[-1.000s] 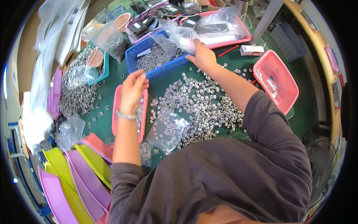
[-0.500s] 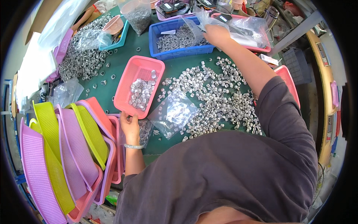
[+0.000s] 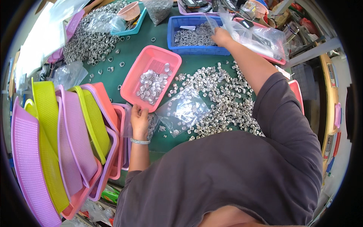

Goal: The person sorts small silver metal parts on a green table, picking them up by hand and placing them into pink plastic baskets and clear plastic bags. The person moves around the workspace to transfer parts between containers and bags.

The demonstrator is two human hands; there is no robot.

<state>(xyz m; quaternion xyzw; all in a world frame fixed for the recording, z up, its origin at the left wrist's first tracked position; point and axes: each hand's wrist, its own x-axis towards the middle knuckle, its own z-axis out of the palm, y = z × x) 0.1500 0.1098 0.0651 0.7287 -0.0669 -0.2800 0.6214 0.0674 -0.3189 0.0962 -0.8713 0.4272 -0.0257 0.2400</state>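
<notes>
Just beyond our left hand point(image 3: 140, 120), which pinches its near rim: pink tray point(image 3: 151, 81), rigid, part-loaded with loose metal caps point(image 3: 151, 85), so likely bottom-heavy; we'd grip the rim. Right hand point(image 3: 221, 36) at blue bin point(image 3: 196, 34), closed on clear bag point(image 3: 257, 36), thin and slippery.

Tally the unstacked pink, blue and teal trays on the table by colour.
Pink trays: 3
Blue bin: 1
Teal tray: 1
Total: 5
</notes>
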